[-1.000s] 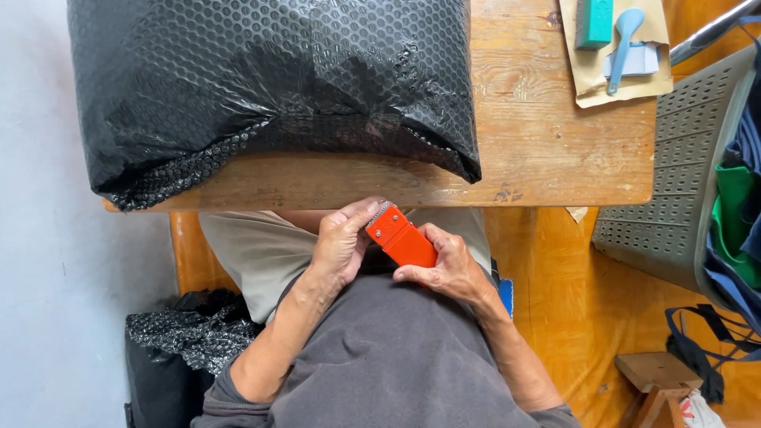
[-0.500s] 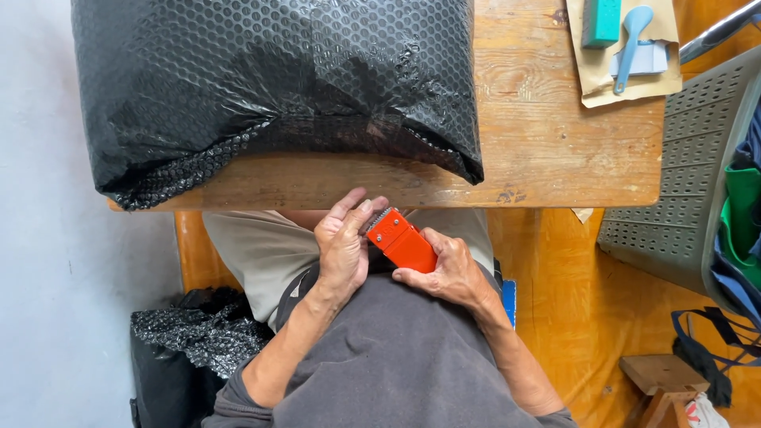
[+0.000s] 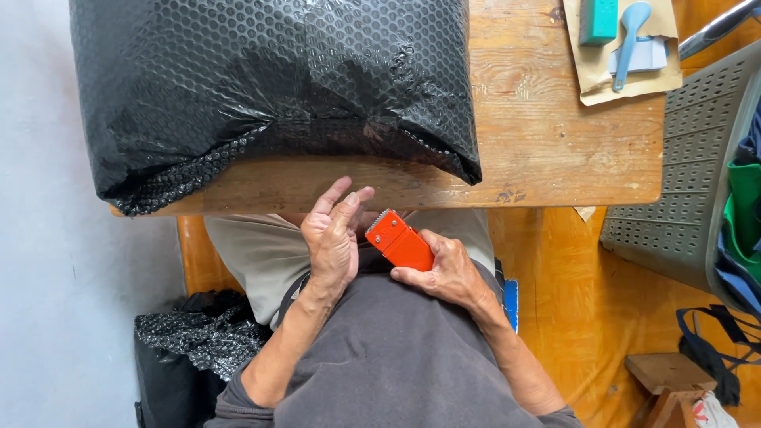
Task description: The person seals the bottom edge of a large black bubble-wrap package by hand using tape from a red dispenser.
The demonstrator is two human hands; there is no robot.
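My right hand [image 3: 448,273] grips an orange tape dispenser [image 3: 399,238] with a toothed metal edge pointing up toward the table. It is held over my lap, just below the front edge of the wooden table [image 3: 555,150]. My left hand [image 3: 333,234] sits right beside the dispenser with its fingers spread and raised, off the orange body. A large parcel wrapped in black bubble wrap [image 3: 269,87] lies on the table straight ahead of both hands.
A brown envelope [image 3: 626,71] at the table's far right carries a teal block [image 3: 598,20] and a light blue scoop-like tool [image 3: 630,32]. A grey perforated plastic basket [image 3: 682,190] with cloth stands right. More black bubble wrap [image 3: 198,333] lies lower left. A small wooden stool [image 3: 670,376] sits lower right.
My left hand has come off the orange dispenser and opened its fingers. The dispenser stays in my right hand, its toothed end now exposed.
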